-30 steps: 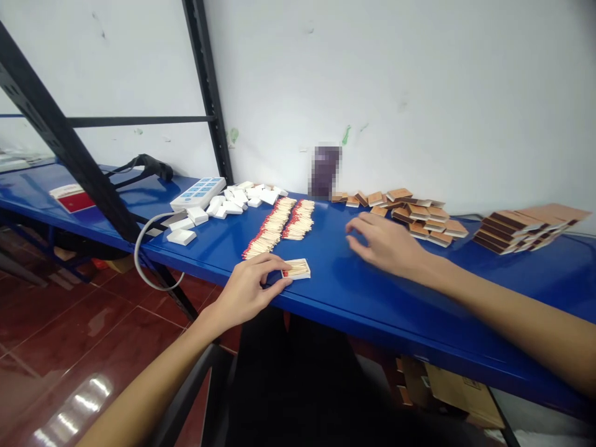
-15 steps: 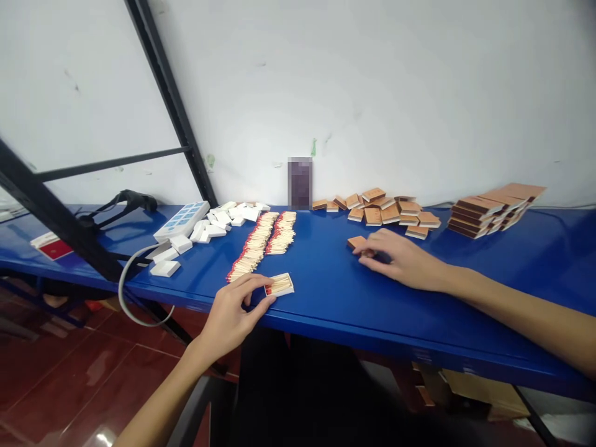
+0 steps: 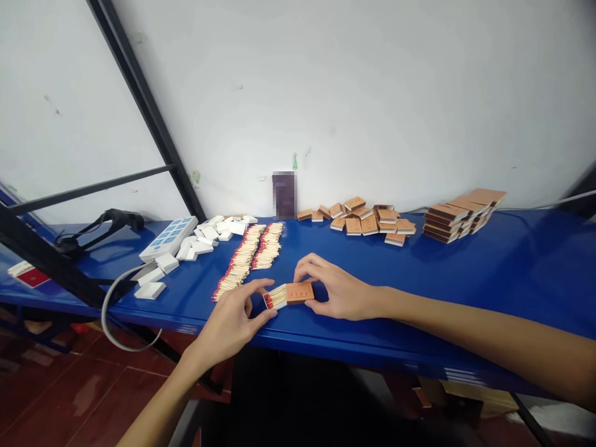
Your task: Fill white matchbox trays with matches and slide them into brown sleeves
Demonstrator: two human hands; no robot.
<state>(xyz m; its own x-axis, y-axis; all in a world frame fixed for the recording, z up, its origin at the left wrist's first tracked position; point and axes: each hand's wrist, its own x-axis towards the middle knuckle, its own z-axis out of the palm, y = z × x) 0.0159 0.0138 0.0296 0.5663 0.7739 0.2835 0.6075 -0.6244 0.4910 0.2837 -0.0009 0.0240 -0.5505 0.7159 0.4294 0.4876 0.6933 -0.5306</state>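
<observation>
Fingers on matchbox, matches behind, trays beyond

matchbox sleeve print too small to read; tray partly hidden inside; purple object pixelated

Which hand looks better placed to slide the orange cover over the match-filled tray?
Probably the right: the right grip already holds the orange cover at its right end, and the cover's opposite end meets the tray. The left grip spans the tray's left end, better suited to steadying.
</observation>
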